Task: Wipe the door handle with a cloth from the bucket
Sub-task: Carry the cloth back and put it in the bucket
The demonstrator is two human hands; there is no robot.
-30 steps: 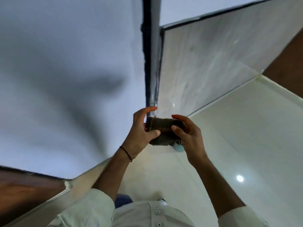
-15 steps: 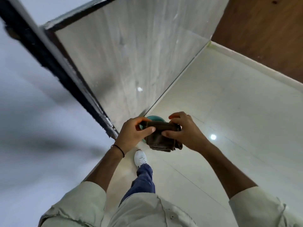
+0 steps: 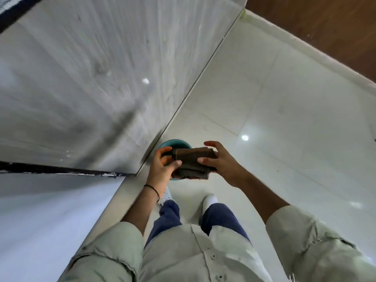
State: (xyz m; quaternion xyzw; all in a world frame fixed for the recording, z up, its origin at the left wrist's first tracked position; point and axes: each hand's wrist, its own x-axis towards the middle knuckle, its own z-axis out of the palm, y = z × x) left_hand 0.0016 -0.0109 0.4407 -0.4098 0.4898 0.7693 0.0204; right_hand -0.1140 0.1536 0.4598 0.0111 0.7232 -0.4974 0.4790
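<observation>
A glossy pale tiled floor (image 3: 274, 110) is filling the middle and 3 o'clock side, reflecting a small ceiling light (image 3: 245, 137) as a bright spot. A grey-veined wall panel (image 3: 91, 78) is rising toward 10 o'clock, showing a second light spot. A dark strip (image 3: 50, 169) is running along its lower edge at 9 o'clock, a plain white surface (image 3: 40, 220) lying below it. A brown wooden surface (image 3: 325, 27) is crossing the corner at 1 o'clock.

Most of the teal bucket (image 3: 175, 142) is hidden behind the folded cloth (image 3: 192, 165) and the left hand (image 3: 161, 171); only an arc of rim shows at 12 o'clock of the cloth. The grey door panel (image 3: 91, 78) is motion-blurred. The left shoe (image 3: 166, 195) is largely covered by the wrist.
</observation>
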